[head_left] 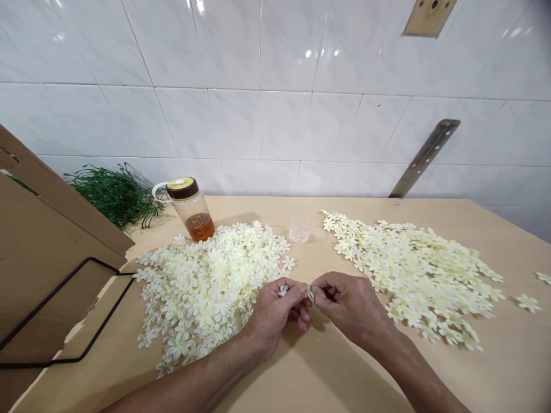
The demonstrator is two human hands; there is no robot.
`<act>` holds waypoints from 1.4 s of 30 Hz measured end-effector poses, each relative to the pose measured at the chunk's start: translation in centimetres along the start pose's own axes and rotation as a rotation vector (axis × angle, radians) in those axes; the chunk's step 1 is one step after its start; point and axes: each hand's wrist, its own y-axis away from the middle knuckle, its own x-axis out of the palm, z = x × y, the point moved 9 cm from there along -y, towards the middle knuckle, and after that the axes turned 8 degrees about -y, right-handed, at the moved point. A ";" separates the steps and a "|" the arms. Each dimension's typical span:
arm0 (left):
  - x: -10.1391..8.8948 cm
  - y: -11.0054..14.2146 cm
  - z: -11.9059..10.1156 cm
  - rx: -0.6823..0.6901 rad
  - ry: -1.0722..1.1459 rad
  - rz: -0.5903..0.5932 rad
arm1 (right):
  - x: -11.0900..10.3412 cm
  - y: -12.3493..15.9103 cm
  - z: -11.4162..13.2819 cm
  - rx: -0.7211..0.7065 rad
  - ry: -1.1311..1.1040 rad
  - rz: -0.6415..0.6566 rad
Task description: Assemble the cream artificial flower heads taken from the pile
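Note:
My left hand is closed around small white artificial flowers, with petals showing between the fingers. Close against it, the thumb and fingers of my right hand pinch at the edge of a flower between the two hands. The fingers hide most of what is held there. To the left spreads a thick heap of pale yellow-white artificial flowers. A flatter pile of the same flowers lies to the right. Behind my hands stands a small clear plastic cup.
A bottle of amber liquid with a brown and yellow lid stands behind the left heap. Green artificial stems, a cardboard box and a black wire frame are at left. A metal bracket leans at the tiled wall.

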 end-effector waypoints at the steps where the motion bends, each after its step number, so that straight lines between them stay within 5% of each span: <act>1: 0.0 0.0 0.0 -0.001 0.003 0.001 | 0.1 0.0 -0.2 0.018 -0.013 0.011; 25: -0.3 -0.3 0.3 -0.018 0.069 -0.007 | 1.5 -0.7 -4.7 0.336 -0.606 0.194; 38: 0.0 -0.1 0.2 -0.015 0.065 0.005 | -0.2 -1.6 -6.0 0.336 -0.388 -0.030; 42: 0.2 0.0 0.3 -0.017 0.054 0.023 | -0.1 -2.0 -4.7 0.201 -0.435 -0.035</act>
